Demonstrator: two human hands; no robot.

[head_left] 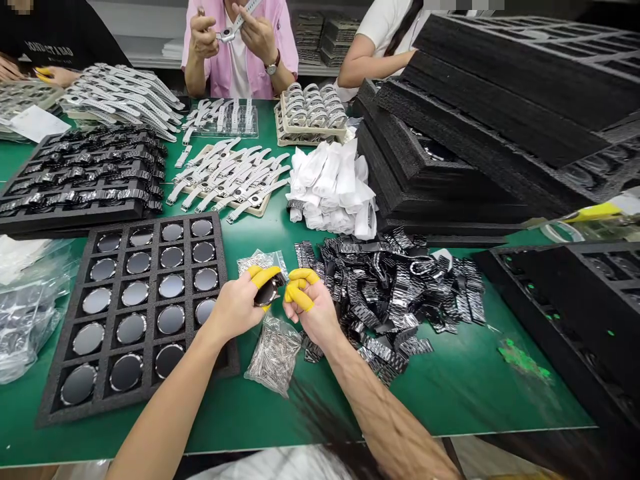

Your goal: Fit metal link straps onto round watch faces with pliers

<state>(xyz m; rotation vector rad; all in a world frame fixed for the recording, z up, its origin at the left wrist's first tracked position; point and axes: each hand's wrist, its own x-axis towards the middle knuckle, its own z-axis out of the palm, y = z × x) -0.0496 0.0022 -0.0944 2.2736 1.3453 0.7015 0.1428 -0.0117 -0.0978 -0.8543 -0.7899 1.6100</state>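
My left hand (pixel 245 297), with yellow finger cots on, is closed around a dark round watch case (pixel 267 293) and holds it tilted over the table. Just to its right, my right hand (pixel 310 303), also in yellow finger cots, has its fingers curled together in a pinch; whatever they hold is too small or hidden. Below both hands lies a clear bag of thin metal pins (pixel 274 357). A second small bag (pixel 260 261) lies partly behind my left hand. Black metal watch bands (pixel 390 287) are heaped to the right. On the left, a black foam tray (pixel 114 328) holds round watch cases.
Stacked black foam trays (pixel 450 180) rise at the right. White wrapped bundles (pixel 333 187), white-strapped watches (pixel 233 177) and a tray of black-banded watches (pixel 85 173) stand farther back. Plastic bags (pixel 30 313) lie at the left edge. Across the table, a person in pink (pixel 240 53) handles a white-strapped watch.
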